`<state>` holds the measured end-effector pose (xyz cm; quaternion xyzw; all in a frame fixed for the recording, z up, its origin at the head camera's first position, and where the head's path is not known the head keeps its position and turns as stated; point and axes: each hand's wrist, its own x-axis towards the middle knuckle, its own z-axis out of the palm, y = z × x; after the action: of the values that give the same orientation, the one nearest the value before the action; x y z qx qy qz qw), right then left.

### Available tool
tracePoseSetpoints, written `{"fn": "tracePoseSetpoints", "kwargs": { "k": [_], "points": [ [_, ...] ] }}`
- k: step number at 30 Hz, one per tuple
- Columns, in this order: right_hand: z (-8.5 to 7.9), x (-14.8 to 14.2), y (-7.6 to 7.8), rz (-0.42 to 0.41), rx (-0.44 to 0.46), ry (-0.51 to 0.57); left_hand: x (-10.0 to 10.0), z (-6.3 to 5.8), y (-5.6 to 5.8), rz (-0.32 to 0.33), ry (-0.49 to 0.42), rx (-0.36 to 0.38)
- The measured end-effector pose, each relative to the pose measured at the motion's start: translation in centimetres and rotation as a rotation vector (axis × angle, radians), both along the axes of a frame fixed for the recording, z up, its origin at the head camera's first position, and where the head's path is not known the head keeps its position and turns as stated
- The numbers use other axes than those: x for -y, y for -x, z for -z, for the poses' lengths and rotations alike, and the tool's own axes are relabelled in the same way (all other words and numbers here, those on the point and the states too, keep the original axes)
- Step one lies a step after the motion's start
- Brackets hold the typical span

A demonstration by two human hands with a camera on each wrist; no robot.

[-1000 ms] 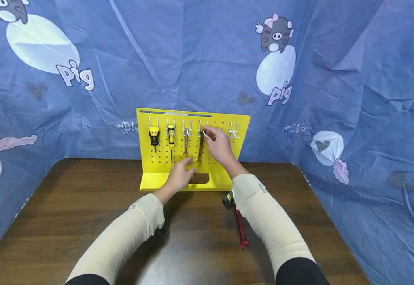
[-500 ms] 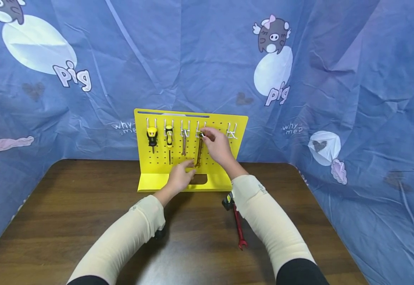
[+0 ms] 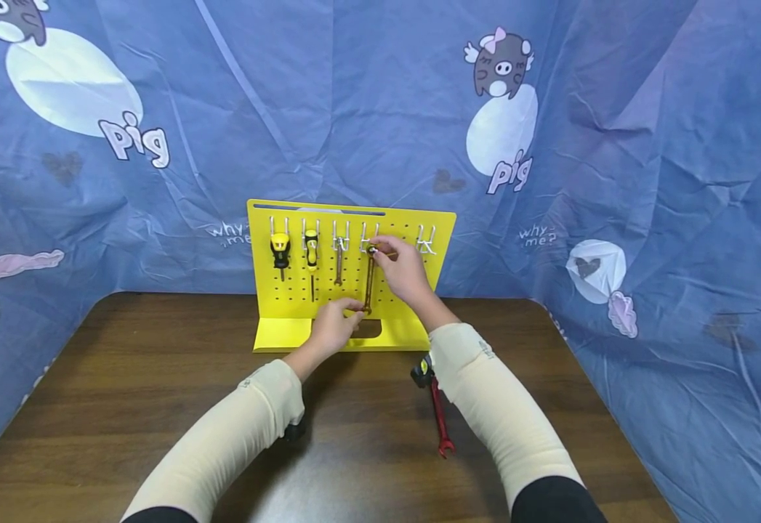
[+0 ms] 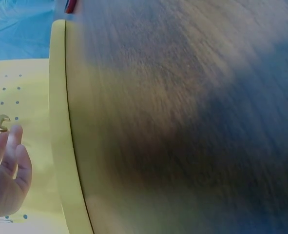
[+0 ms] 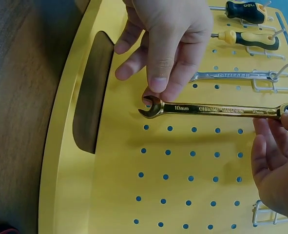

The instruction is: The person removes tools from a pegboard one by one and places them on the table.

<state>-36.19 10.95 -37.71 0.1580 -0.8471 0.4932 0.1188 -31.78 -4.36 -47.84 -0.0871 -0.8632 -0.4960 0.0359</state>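
A gold-coloured combination wrench (image 5: 207, 110) hangs upright in front of the yellow pegboard (image 3: 275, 330), its open end low. My right hand (image 3: 404, 270) pinches its ring end by a metal hook in the head view; part of the ring lies behind the fingers. At the lower end, my left hand (image 3: 333, 325) holds the open jaw lightly between its fingertips, the other fingers loosely spread. The same left hand (image 5: 170, 36) shows in the right wrist view, thumb right above the jaw. In the left wrist view only the wrench's open end (image 4: 4, 123) shows.
On hooks to the left hang a silver wrench (image 3: 339, 265) and two yellow-black screwdrivers, one stubby (image 3: 280, 250), one slim (image 3: 311, 250). Another hook (image 3: 427, 241) is at the right. A red wrench (image 3: 441, 421) and a black-yellow object (image 3: 422, 369) lie on the table by my right sleeve.
My left hand has moved slightly to the right and its fingertips have come to the wrench's open end. The wrench's lower end has shifted slightly down and right; my right hand keeps hold.
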Motion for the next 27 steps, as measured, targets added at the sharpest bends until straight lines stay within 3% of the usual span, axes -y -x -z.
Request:
{"fn": "tracePoseSetpoints", "kwargs": {
  "k": [8, 15, 27],
  "points": [
    [-0.1, -0.4, -0.3, -0.038, 0.037, 0.051, -0.4, -0.1, -0.4, 0.005, 0.038, -0.036],
    [-0.1, -0.6, -0.5, -0.063, 0.059, 0.098, -0.5, 0.0, -0.8, 0.032, 0.001, -0.049],
    [-0.3, -0.9, -0.9, -0.060, 0.023, 0.074, -0.5, -0.9, -2.3, 0.090, -0.030, -0.044]
  ]
}}
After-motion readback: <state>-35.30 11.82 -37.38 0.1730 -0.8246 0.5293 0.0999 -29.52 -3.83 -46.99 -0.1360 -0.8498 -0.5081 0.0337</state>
